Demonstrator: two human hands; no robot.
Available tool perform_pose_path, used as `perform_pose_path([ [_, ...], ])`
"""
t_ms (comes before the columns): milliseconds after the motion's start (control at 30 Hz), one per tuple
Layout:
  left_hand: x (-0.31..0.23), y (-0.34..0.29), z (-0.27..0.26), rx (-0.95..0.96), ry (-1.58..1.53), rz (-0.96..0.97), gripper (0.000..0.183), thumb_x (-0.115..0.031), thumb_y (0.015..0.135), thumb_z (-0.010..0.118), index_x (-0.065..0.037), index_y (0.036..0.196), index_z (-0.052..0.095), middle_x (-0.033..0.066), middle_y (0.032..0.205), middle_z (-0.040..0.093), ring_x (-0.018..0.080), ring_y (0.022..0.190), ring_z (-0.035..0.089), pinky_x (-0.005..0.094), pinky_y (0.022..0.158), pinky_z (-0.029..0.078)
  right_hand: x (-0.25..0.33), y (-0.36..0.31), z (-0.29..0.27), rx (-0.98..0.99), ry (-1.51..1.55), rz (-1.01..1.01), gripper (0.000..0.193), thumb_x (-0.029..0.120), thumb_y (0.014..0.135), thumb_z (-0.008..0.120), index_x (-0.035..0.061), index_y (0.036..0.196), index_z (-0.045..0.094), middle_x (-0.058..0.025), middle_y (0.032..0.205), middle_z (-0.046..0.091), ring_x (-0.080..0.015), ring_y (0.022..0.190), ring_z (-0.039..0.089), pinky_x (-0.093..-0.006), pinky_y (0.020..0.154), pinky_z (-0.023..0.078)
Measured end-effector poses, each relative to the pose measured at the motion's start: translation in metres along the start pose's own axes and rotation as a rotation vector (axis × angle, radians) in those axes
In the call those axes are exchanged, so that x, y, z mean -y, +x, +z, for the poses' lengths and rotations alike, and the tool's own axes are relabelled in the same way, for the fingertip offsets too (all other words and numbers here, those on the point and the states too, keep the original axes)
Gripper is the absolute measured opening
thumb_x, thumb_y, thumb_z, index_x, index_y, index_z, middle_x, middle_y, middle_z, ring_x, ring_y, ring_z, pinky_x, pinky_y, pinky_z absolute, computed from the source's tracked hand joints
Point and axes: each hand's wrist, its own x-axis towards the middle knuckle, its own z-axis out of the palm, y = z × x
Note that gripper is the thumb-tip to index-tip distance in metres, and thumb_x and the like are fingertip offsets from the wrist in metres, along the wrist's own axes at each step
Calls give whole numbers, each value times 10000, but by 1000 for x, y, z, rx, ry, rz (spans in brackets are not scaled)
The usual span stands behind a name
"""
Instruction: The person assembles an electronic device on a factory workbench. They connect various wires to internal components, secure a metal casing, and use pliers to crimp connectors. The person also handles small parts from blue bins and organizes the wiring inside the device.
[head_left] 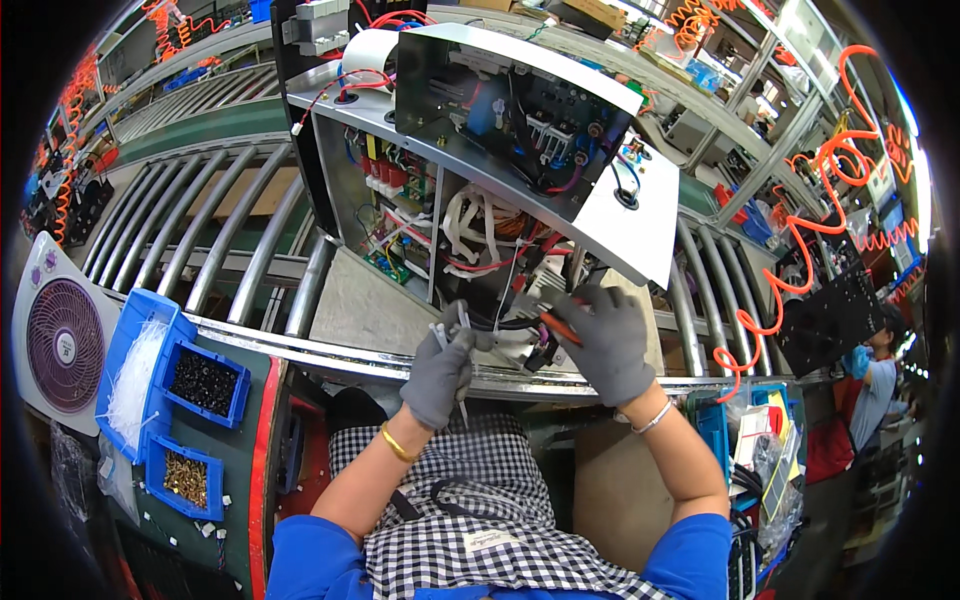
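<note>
Both my hands wear grey gloves and are in front of an open metal electrical cabinet. My left hand is closed around several white cable ties, which stick out above and below the fist. In my right hand is a hand tool with orange-red handles, perhaps cutters; its jaws are blurred. Between the hands, black and white cables come out of the cabinet's lower opening. White-sleeved wires and a copper-coloured coil show inside. An upper tray with circuit parts is tilted above them.
The cabinet stands on a roller conveyor. To the left are a fan, a blue bin of cable ties, black fasteners and brass-coloured screws. A coiled orange air hose hangs at right; a person stands beyond.
</note>
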Motion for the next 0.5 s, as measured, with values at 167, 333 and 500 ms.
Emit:
perform_pose_path([
  [167, -18, 23, 12, 0, 552, 634, 526, -65, 965, 554, -48, 1472, 416, 109, 1024, 721, 185, 660, 654, 297, 591, 530, 26, 7, -12, -157, -144, 264, 578, 277, 714, 819, 265, 1271, 666, -60, 1103, 584, -288, 1115, 507, -465, 966, 370],
  [333, -57, 26, 40, 91, 1141, 1208, 625, 47, 804, 592, -101, 1406, 511, 143, 1008, 728, 282, 782, 717, 359, 657, 545, 30, 11, 5, -242, -171, 290, 578, 269, 709, 788, 282, 1274, 664, -54, 1090, 565, -275, 1114, 512, -456, 993, 336],
  [500, -69, 31, 50, 101, 1376, 1262, 556, -69, 737, 676, -122, 1285, 603, 87, 986, 714, 265, 773, 692, 359, 674, 549, 33, 7, 9, -292, -118, 318, 646, 223, 668, 785, 273, 1296, 644, -68, 1127, 536, -297, 1095, 490, -463, 967, 360],
])
